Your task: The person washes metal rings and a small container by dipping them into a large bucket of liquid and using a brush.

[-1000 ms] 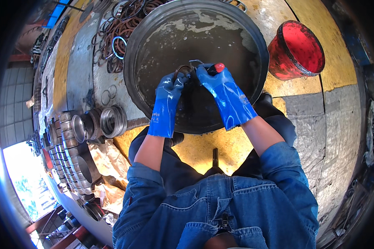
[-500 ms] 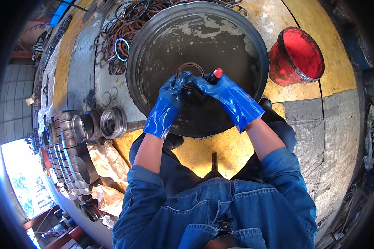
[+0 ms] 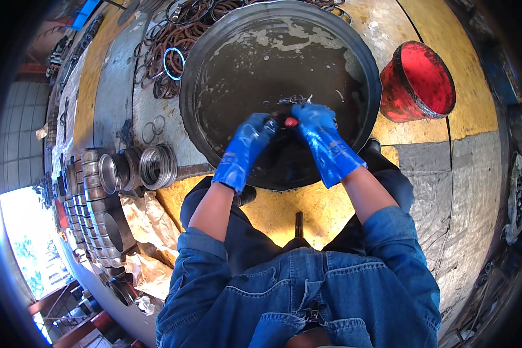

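Observation:
Both my hands wear long blue rubber gloves and work low in a wide black tub (image 3: 192, 110) of murky dark water. My right hand (image 3: 317, 123) is closed around a dark tool with a red tip (image 3: 291, 122); the tip points toward the left glove, and the tool's other end is hidden. Close by on the left, my left hand (image 3: 254, 131) has its fingers curled, blurred and partly lost against the water. What it grips cannot be seen. Water (image 3: 296, 100) is stirred and splashing just beyond the right glove.
Many rusty rings (image 3: 182, 37) are heaped beyond the tub's left side, with a shiny ring (image 3: 174, 64) among them. Bundled metal rings (image 3: 158, 167) and stacked cylinders (image 3: 95, 203) stand at left near brown paper (image 3: 151, 223). A red bucket (image 3: 393, 87) stands right of the tub.
The brown ring that showed above the gloves is out of sight now. My right hand has turned, bringing the red tip down between the hands. The water there has become disturbed.

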Action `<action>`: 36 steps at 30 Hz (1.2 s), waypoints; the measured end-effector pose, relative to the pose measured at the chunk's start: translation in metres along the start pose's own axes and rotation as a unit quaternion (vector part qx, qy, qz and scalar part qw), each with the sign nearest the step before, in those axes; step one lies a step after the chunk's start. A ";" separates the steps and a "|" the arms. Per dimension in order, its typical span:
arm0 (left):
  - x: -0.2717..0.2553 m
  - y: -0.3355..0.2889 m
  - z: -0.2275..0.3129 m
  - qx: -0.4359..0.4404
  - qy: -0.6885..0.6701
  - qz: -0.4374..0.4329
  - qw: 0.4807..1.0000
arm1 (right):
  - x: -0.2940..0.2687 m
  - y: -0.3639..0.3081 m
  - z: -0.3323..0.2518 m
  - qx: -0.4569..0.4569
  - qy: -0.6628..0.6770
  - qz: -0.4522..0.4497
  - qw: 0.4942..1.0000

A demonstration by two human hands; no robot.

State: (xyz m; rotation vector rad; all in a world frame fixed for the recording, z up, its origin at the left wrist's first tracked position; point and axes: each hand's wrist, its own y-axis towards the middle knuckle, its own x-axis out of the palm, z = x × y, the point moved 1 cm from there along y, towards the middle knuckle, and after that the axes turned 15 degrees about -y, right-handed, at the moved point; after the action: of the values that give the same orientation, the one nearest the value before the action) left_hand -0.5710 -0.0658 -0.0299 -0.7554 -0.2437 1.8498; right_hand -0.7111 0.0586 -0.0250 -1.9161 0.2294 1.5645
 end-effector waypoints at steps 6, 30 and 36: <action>-0.018 -0.019 0.003 -0.010 -0.400 0.102 0.911 | 0.015 -0.001 0.025 0.058 0.344 0.209 0.914; -0.006 -0.004 -0.005 0.126 -0.342 0.173 0.915 | 0.002 -0.004 0.022 0.074 0.635 0.004 0.769; 0.002 -0.007 0.008 0.146 -0.383 0.154 0.899 | 0.011 0.002 0.017 0.063 0.625 0.011 0.778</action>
State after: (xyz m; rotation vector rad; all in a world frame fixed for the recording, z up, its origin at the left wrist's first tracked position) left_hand -0.5706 -0.0601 -0.0211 0.1911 -0.3447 2.3537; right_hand -0.7232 0.0700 -0.0370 -2.5200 0.8642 0.0152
